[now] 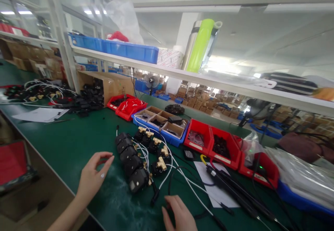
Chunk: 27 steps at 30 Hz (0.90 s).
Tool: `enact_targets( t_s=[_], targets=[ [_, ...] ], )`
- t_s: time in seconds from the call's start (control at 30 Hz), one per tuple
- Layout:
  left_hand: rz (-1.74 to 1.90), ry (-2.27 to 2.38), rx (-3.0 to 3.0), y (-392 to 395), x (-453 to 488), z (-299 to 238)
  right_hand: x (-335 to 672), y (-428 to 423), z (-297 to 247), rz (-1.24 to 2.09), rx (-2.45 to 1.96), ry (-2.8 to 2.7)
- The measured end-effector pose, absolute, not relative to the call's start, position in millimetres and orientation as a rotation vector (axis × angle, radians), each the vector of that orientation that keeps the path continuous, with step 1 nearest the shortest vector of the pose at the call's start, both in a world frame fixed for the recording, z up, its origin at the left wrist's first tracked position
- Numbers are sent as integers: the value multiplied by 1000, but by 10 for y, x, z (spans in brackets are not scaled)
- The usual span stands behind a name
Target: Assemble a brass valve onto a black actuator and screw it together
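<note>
My left hand hovers over the green bench top, fingers curved and apart, holding nothing, just left of a row of black valve bodies with brass fittings. White wires run among the valves. At the bottom edge, my right hand rests on the bench near a black cable, fingers bent downward; what is under them is hidden.
Red bins and a blue divided tray line the back of the bench. A cardboard box, black parts, paper sheets, and a black tool lie around. A shelf above holds blue trays and a green bottle.
</note>
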State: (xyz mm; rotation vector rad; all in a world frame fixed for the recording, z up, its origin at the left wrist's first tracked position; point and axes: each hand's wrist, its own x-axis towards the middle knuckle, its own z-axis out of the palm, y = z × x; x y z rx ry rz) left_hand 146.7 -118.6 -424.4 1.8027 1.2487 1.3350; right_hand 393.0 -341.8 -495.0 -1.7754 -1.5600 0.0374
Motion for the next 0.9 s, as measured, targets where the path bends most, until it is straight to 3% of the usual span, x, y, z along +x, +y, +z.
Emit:
enact_targets(
  t_s=[0.17, 0.4, 0.57, 0.9],
  targets=[
    [1319, 1255, 1891, -580, 1529, -4194, 4237, -3209, -4765, 241, -1888, -1561],
    [1056, 1146, 1948, 78, 1785, -4145, 3548, -2886, -4690, 197, -1782, -1478],
    [860, 1070, 1964, 126, 1918, -4130, 3219, -2622, -4618, 308, -1961, -1360],
    [818, 1162, 1982, -86, 1838, -4056, 3296, -2548, -4357, 659, -1776, -1284]
  ],
)
